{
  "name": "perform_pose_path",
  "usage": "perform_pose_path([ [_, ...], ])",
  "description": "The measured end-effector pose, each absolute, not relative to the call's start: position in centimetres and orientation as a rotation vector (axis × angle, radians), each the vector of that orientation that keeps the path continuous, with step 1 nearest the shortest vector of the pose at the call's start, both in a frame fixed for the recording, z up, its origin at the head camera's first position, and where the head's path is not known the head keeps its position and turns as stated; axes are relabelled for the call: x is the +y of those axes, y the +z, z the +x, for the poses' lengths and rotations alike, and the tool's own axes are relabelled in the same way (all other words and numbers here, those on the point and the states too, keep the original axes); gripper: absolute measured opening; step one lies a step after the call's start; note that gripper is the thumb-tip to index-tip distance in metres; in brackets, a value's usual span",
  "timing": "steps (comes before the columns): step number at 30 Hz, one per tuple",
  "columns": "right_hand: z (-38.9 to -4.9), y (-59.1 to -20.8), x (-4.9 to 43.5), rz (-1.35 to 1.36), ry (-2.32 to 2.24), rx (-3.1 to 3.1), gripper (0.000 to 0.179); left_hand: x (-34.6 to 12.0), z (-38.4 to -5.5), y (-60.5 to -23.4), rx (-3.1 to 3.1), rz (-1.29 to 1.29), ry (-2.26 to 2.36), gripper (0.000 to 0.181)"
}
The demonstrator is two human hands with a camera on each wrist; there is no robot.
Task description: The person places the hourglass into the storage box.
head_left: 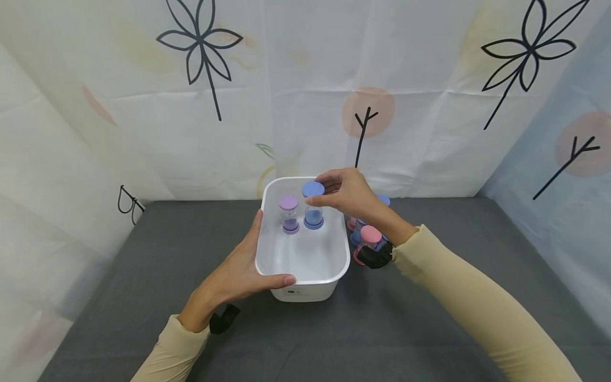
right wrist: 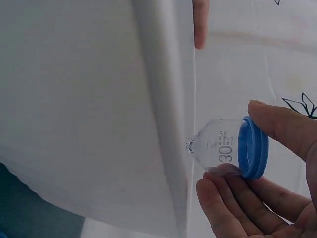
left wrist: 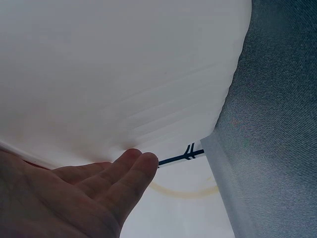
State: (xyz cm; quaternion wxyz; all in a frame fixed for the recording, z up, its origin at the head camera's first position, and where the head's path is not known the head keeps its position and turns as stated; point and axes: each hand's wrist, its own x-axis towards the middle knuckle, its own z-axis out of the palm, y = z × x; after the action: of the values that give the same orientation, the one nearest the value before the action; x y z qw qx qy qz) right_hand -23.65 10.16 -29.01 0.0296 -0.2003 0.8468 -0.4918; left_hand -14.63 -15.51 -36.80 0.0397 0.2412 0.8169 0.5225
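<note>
A white plastic bin stands on the dark table, tilting no way that shows. My left hand rests along its left wall with straight fingers, the thumb lying on the near rim. In the left wrist view, the fingertips press the outer wall. My right hand pinches a blue sand timer by its top cap, upright over the bin's inside. The right wrist view shows this timer's upper bulb marked 30, its lower half hidden behind the bin's wall. A purple-capped sand timer stands in the bin just to its left.
Several more sand timers with pink and blue caps, among them a pink-capped timer, stand outside the bin's right wall, partly hidden under my right forearm. A patterned cloth backdrop rises behind the grey tabletop.
</note>
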Motion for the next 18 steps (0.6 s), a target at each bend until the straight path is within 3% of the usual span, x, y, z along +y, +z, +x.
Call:
perform_pose_path([
  [18,-25.8,-30.1,9.1,-0.608,-1.291,2.679,0.044,-15.6,-14.8,-37.0,2.509,0.743,1.594,0.135],
])
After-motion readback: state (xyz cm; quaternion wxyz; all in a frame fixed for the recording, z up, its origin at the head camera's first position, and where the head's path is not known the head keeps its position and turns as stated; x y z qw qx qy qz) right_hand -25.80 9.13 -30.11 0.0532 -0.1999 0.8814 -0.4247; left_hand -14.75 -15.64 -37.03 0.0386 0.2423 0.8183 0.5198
